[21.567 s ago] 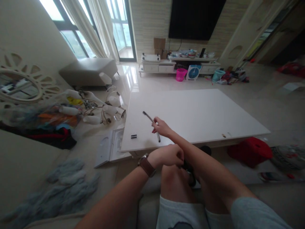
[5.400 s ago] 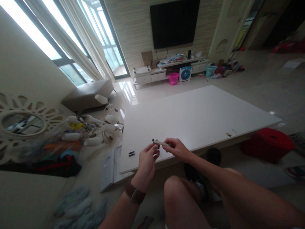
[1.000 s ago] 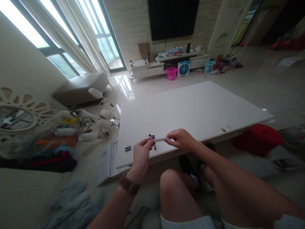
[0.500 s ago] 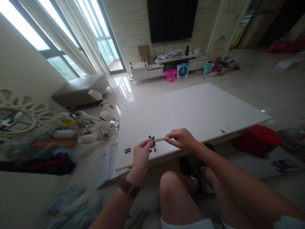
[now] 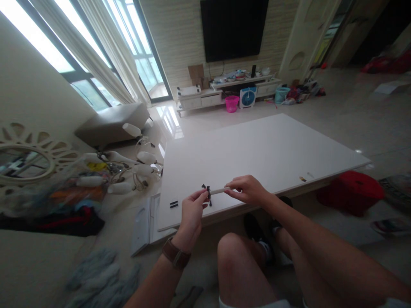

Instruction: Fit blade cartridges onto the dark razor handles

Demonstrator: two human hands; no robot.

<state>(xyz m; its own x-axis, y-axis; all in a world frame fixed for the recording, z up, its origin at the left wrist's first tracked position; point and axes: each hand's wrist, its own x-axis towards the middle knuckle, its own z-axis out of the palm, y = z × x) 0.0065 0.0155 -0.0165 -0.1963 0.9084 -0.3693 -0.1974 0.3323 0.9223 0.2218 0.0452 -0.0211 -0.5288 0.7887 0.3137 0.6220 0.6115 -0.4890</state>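
Note:
Over the near edge of the white tabletop, my left hand pinches a small black piece between thumb and fingertips. What kind of piece it is, I cannot make out. A slim pale grey stick runs from the black piece to my right hand, whose fingers are closed on its other end. Whether the stick passes into the piece or only touches it is too small to tell. Left of my left hand, two short black bars lie side by side on the tabletop.
A small yellowish item lies near the tabletop's right front edge. A red stool stands below that edge. To the left are a chandelier with white shades and a pale panel leaning by the table. My knees are under the hands.
The whole view has shifted slightly, so everything sits a little lower and to the right. Both hands keep the same grip on the black piece and the stick.

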